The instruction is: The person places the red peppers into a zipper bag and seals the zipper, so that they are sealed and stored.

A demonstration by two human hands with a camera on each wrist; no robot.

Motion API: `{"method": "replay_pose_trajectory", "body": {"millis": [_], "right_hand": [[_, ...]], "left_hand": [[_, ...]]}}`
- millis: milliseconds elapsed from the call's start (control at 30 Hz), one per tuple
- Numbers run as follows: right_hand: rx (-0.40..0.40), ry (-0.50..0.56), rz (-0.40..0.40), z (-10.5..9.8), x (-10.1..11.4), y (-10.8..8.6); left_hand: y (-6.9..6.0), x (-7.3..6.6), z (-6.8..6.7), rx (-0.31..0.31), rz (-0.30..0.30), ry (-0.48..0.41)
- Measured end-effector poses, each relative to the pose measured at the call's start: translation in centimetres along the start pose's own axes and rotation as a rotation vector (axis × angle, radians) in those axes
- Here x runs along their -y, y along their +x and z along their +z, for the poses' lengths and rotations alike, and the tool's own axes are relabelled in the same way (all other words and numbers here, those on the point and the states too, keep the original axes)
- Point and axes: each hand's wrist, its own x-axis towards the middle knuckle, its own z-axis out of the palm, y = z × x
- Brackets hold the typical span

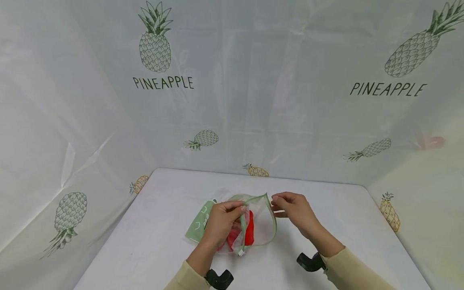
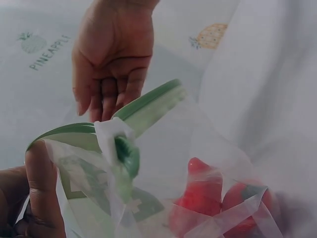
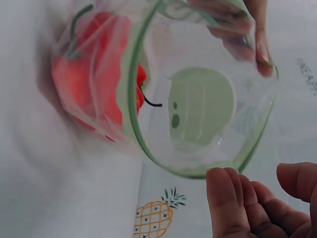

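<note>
A see-through zip bag [image 1: 266, 233] with green edging stands with its mouth spread wide above the table. My left hand [image 1: 220, 221] pinches the rim on its left side between thumb and fingers. By the opposite side of the rim is my right hand [image 1: 298, 212], its fingers extended and thumb apart; whether the fingertips touch the edging I cannot tell. Red peppers [image 3: 94, 74], at least one with a green stem, lie inside the bag. A white-and-green zip slider [image 2: 128, 153] hangs at one end of the rim. Green print [image 3: 202, 106] shows on the bag's wall.
The bag is over a white table [image 1: 152, 241]. Behind and at both sides hangs a pale sheet [image 1: 253, 100] printed with pineapples. Black wrist mounts [image 1: 219, 279] sit on both forearms.
</note>
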Motion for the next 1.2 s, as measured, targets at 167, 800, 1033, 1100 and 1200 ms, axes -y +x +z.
{"method": "replay_pose_trajectory", "body": {"millis": [167, 800, 1033, 1100, 1200], "right_hand": [[-0.023, 0.021, 0.053, -0.9, -0.4, 1.0], [-0.032, -0.072, 0.120, 0.9, -1.4, 1.9], [-0.082, -0.241, 0.093, 1.8, -1.3, 1.3], [-0.089, -0.256, 0.084, 1.9, -1.3, 1.2], [-0.094, -0.266, 0.073, 2.1, -1.2, 1.1]], "left_hand": [[-0.1, 0.2, 0.0, 0.001, 0.004, 0.026], [-0.5, 1.6, 0.1, 0.019, 0.032, 0.126], [-0.7, 2.0, 0.4, 0.033, 0.025, 0.170], [-0.8, 2.0, 0.4, 0.034, 0.025, 0.171], [-0.8, 2.2, 0.5, 0.031, 0.024, 0.175]]}}
